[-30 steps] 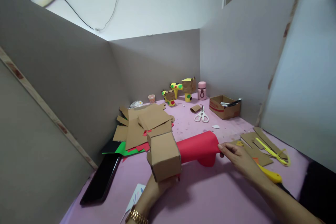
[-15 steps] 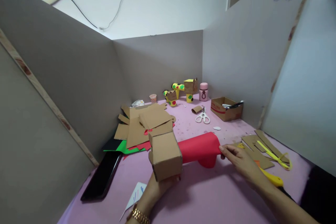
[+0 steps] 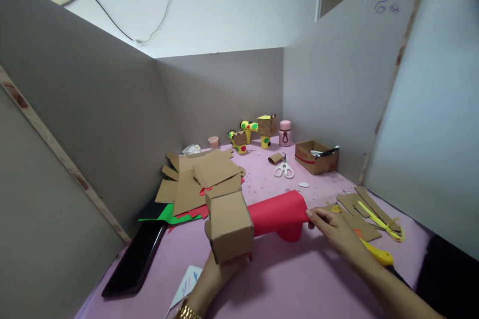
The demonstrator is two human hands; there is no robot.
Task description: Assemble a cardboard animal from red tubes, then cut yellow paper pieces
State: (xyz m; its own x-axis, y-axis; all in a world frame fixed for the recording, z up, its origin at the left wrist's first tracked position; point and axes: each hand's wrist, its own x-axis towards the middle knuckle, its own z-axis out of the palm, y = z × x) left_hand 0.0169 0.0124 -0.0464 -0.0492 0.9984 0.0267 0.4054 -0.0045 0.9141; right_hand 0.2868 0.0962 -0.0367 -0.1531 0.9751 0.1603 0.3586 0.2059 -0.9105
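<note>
A brown cardboard box [image 3: 230, 229] with small side flaps forms one end of a figure, joined to a red paper tube [image 3: 277, 212] that stretches to the right. Beneath the box, my left hand [image 3: 226, 271] supports it, its fingers mostly hidden behind the cardboard. My right hand [image 3: 324, 222] is closed, thumb and fingers pinching the right end of the red tube. A red leg-like piece [image 3: 292, 233] hangs under the tube near that hand. Farther back stand yellow animal figures with cardboard box heads [image 3: 267, 125] and coloured spots.
Flat cardboard sheets [image 3: 213, 174] lie at left, above green paper [image 3: 172, 213]. A black tablet-like device [image 3: 134, 259] lies nearby. White scissors [image 3: 283, 169], an open cardboard box [image 3: 316, 157] and a pink bottle [image 3: 285, 133] stand farther back. Cardboard strips [image 3: 374, 209] and a yellow-handled tool [image 3: 377, 253] lie right.
The whole view has shifted slightly, with everything appearing a little farther left. Both hands keep the same hold on the cardboard-and-red-paper figure.
</note>
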